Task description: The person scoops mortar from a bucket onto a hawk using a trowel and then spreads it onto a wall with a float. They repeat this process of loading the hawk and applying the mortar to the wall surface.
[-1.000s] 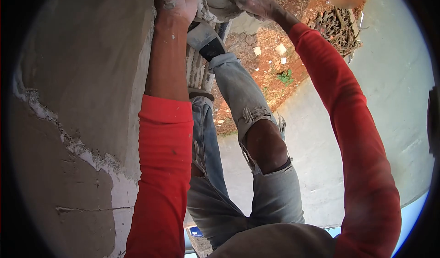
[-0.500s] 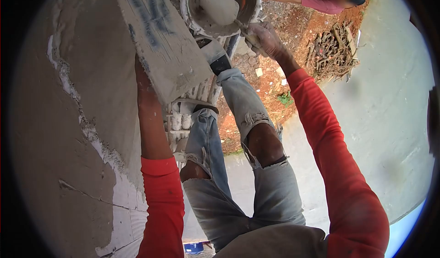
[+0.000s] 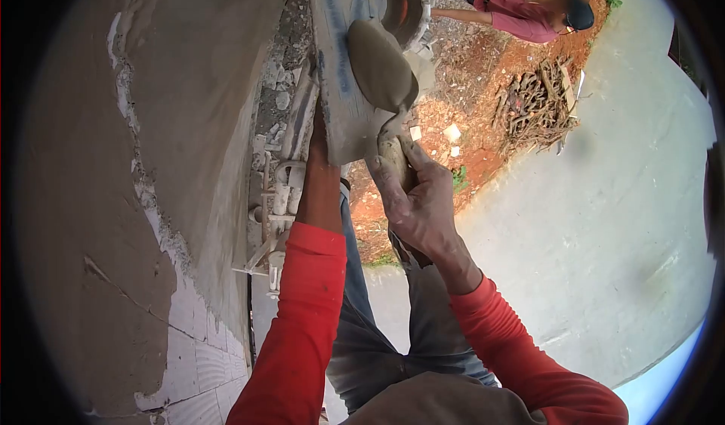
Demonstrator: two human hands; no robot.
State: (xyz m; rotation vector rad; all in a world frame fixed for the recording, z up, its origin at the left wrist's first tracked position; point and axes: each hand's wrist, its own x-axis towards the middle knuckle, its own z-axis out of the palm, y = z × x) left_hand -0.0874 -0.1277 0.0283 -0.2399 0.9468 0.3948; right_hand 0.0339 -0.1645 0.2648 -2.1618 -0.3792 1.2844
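Observation:
My right hand (image 3: 419, 194) is wrapped round the handle of a trowel (image 3: 381, 66), whose rounded blade lies over a long flat board (image 3: 340, 115) smeared with grey mortar. The board hides my left hand; only its wrist and forearm show below it, so the fingers cannot be seen. Behind the board's upper right edge is a bucket (image 3: 411, 9) with mortar on its rim, partly covered by the board and trowel.
A partly plastered wall (image 3: 204, 123) rises at the left, with bare white patches low down. Scaffold poles (image 3: 283, 191) stand below the board. Another person (image 3: 521, 13) is at the upper right, above a pile of sticks (image 3: 536, 108) on reddish ground.
The trowel has come out of the bucket and moved down and left to the board. The board has shifted right and turned more upright, now covering part of the bucket.

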